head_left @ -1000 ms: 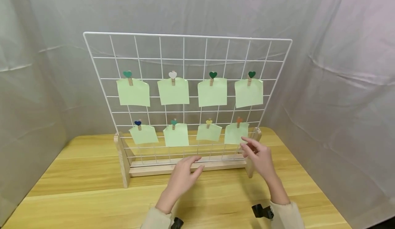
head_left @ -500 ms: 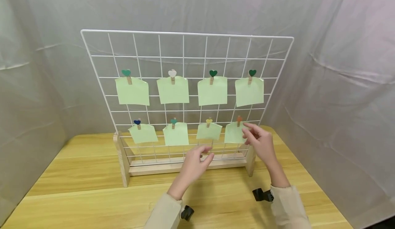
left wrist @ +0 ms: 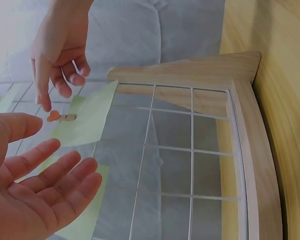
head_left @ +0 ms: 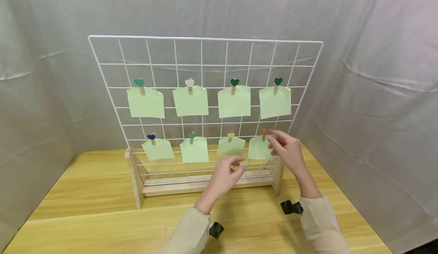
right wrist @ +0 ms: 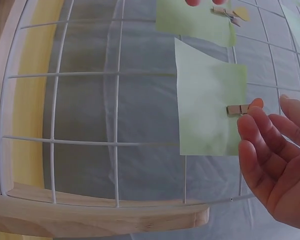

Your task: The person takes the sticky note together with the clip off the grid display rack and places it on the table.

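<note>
A light green paper note (head_left: 259,150) hangs at the lower right of a white wire grid (head_left: 202,124), held by a small wooden clothespin with an orange heart (right wrist: 257,103). My right hand (head_left: 289,151) is at this clothespin, fingertips beside or touching the heart; contact cannot be told for sure. Its thumb stands apart from the fingers. My left hand (head_left: 226,174) is held in front of the grid, just under the note (head_left: 230,146) with the yellow-heart clothespin (head_left: 230,135). Its fingers are relaxed and spread, with nothing in them, as the left wrist view shows.
Several more green notes (head_left: 147,103) hang in two rows from heart clothespins. The grid stands in a wooden base (head_left: 174,189) on a wood-grain table (head_left: 102,227). Grey cloth (head_left: 212,10) surrounds the table at the back and sides.
My right hand has risen from the lower edge of the lower right note to its orange-heart clothespin. My left hand has moved right and up towards the yellow-heart note.
</note>
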